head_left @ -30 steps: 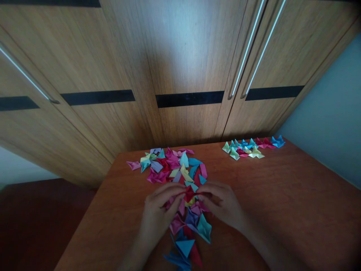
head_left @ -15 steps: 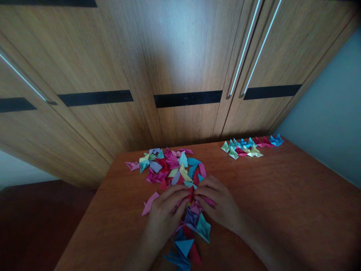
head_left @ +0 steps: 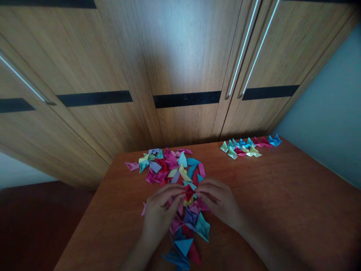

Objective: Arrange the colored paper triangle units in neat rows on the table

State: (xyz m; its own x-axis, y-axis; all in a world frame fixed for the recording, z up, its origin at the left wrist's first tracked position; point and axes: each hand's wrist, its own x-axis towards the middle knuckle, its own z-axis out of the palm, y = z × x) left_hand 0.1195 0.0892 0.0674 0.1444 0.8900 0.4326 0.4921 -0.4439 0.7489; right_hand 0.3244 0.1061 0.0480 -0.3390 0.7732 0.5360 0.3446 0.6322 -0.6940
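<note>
A small red folded paper piece is stretched between my two hands, above the pile. My left hand pinches its left end with thumb and fingertips. On the other side, my right hand pinches the right end. Folded papers in many colours lie beneath and around: a teal piece and a purple piece just below the hands, a blue piece nearer me, a pale yellow piece beyond. My fingers hide part of the pile.
At the back right of the brown table stand several folded paper boats in blue, green, red and yellow. Behind the table rises a wooden wardrobe with metal handles. A pale wall borders the right side.
My hands have drawn slightly apart, and the red paper between them now shows more of its opened, pointed shape. My left hand has shifted a little left.
</note>
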